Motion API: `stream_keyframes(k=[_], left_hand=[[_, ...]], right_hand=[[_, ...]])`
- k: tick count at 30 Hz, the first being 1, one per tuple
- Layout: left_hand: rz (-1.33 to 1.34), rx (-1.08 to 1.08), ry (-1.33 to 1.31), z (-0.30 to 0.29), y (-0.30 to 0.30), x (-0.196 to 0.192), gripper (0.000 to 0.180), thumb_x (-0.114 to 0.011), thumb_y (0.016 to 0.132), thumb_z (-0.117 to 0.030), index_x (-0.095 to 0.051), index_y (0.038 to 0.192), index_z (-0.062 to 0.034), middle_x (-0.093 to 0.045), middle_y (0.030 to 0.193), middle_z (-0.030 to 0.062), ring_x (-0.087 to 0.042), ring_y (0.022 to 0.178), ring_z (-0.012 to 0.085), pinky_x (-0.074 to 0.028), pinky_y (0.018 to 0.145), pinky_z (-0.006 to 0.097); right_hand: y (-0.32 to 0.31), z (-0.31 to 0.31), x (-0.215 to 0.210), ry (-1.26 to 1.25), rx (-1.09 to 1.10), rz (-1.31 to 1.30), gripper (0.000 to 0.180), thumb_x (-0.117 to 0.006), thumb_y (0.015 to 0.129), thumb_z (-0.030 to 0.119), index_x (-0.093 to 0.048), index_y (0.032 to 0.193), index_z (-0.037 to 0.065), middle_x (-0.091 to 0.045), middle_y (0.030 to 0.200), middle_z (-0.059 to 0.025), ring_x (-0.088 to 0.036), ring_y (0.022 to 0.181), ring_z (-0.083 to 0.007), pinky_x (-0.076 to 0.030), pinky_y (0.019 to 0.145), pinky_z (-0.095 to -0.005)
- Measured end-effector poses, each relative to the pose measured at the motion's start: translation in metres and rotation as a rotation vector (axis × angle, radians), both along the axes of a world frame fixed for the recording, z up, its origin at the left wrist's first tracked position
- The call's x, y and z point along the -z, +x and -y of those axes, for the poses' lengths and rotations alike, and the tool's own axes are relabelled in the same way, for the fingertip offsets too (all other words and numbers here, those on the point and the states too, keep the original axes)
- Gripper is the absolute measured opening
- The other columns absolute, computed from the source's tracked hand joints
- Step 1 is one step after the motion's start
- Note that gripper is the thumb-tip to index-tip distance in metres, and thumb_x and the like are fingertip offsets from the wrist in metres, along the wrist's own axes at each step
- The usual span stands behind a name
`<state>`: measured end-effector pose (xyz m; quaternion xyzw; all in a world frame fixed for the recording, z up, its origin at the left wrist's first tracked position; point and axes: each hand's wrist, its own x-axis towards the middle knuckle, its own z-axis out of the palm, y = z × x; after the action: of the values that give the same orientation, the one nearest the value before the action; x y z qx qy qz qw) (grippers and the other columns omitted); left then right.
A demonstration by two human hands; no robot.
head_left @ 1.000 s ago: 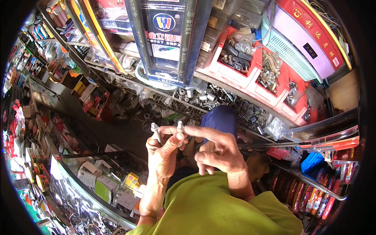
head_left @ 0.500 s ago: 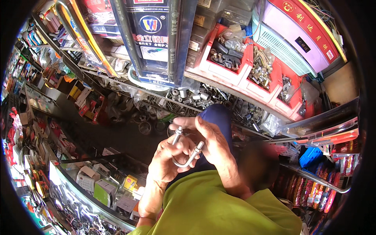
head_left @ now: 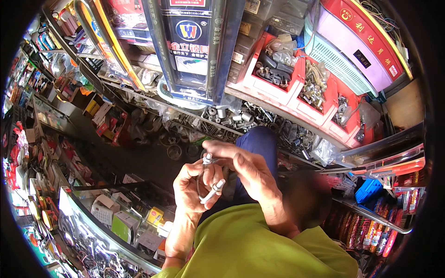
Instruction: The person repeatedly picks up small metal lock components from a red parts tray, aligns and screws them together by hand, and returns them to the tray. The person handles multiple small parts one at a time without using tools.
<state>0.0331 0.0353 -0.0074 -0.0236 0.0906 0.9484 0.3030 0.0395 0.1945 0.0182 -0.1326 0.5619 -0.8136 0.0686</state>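
My left hand [head_left: 191, 192] is wrapped around a small metal U-bolt [head_left: 209, 187] with pale nuts on both threaded ends. My right hand [head_left: 248, 173] reaches over from the right, and its thumb and fingers pinch the upper end of the U-bolt near a nut. Both hands are close together in front of my chest, above my green shirt [head_left: 250, 245]. The bolt's curved part is mostly hidden inside my left palm.
Red bins [head_left: 296, 88] of bolts and nuts line the shelf ahead, with loose metal fittings [head_left: 241, 116] on a ledge below. Tall blue packaged items [head_left: 190, 46] hang above. A glass display counter [head_left: 106, 222] with small boxes runs along my lower left.
The hands dropped slightly and the U-bolt tilted from upright ends to a slant. My right fingers shifted onto its upper end.
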Motion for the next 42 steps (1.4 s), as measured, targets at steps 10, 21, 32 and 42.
stream_keyframes(k=[10, 21, 32, 42], left_hand=[[-0.017, -0.064, -0.066, 0.004, -0.003, -0.008, 0.034, -0.044, 0.086, -0.026, -0.04, 0.063, -0.0005, -0.043, 0.063, 0.0138, -0.038, 0.032, 0.0242, -0.038, 0.027, 0.03], [-0.082, -0.211, -0.144, 0.002, -0.009, -0.004, 0.03, -0.045, 0.092, -0.023, -0.04, 0.068, -0.0055, -0.039, 0.056, 0.0081, -0.032, 0.032, 0.0176, -0.031, 0.027, 0.026], [-0.05, -0.236, -0.463, -0.024, 0.003, -0.02, 0.009, -0.059, 0.077, -0.005, -0.051, 0.081, -0.0038, -0.054, 0.069, 0.006, -0.047, 0.042, 0.016, -0.031, 0.03, 0.022], [-0.157, -0.145, -0.16, -0.016, 0.001, -0.008, 0.026, -0.063, 0.075, 0.005, -0.04, 0.078, -0.0059, -0.049, 0.074, 0.0111, -0.049, 0.048, 0.015, -0.035, 0.033, 0.02]], right_hand=[[0.0, -0.004, 0.002, -0.035, 0.117, 0.001, 0.039, -0.041, 0.101, 0.028, -0.063, 0.113, -0.003, -0.052, 0.133, -0.0167, -0.047, 0.124, -0.0218, -0.038, 0.1, -0.0346], [-0.001, -0.021, 0.001, -0.064, 0.123, 0.051, 0.033, -0.049, 0.099, 0.023, -0.064, 0.104, -0.006, -0.056, 0.128, -0.0174, -0.058, 0.107, -0.0228, -0.044, 0.096, -0.037], [0.005, -0.01, 0.006, 0.161, 0.155, -0.109, 0.015, -0.063, 0.091, 0.011, -0.063, 0.103, 0.001, -0.062, 0.1, -0.005, -0.061, 0.089, -0.0135, -0.05, 0.075, -0.0272], [0.004, -0.053, 0.001, 0.594, 0.392, -0.166, 0.01, -0.068, 0.086, 0.006, -0.066, 0.093, 0.0, -0.067, 0.094, -0.0084, -0.064, 0.08, -0.0141, -0.051, 0.069, -0.0264]])
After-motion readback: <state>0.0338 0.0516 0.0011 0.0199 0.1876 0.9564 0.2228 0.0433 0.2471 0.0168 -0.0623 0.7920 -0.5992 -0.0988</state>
